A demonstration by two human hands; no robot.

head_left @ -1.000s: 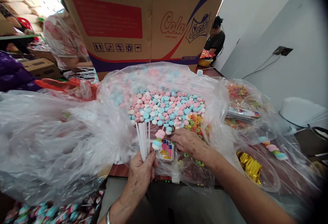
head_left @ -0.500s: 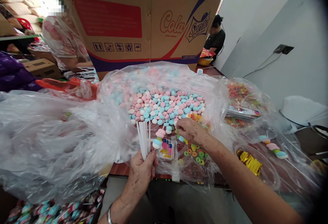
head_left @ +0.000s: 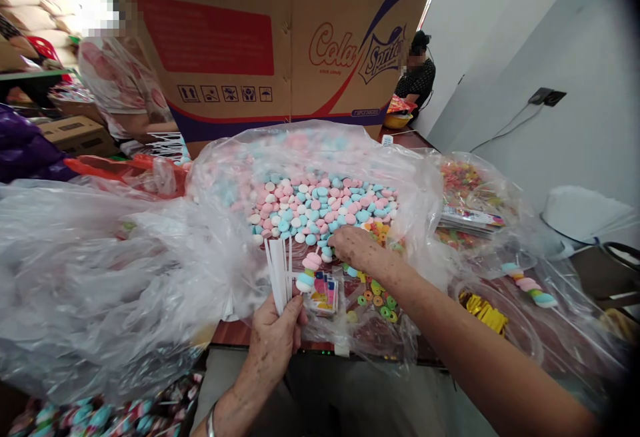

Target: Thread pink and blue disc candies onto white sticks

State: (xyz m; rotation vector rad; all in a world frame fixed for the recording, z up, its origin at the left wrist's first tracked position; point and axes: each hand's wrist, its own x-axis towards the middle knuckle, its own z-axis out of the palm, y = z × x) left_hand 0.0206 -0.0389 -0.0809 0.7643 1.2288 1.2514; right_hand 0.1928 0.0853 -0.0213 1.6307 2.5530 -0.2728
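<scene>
My left hand (head_left: 280, 330) is closed around a bundle of white sticks (head_left: 279, 270). Beside the bundle, a stick threaded with pink, green and blue-white candies (head_left: 309, 270) stands up from the same hand. Over the near edge of a heap of pink, blue and white marshmallows (head_left: 320, 204), my right hand (head_left: 363, 250) has its fingers drawn together, pointing left. What they hold, if anything, is hidden. Below that hand lie green, yellow and orange gummy rings (head_left: 383, 304). Small printed cards (head_left: 324, 294) lie just right of my left fingers.
A large cardboard box (head_left: 225, 44) stands behind the marshmallow bag. Clear plastic bags (head_left: 100, 277) cover the left. On the right are a stack of printed cards (head_left: 473, 218), gold ties (head_left: 484, 314) and a finished candy skewer (head_left: 530, 285). Two people sit beyond the box.
My right hand has moved slightly left and up, from beside the gummy rings to the marshmallows' near edge. My left hand keeps its hold on the sticks.
</scene>
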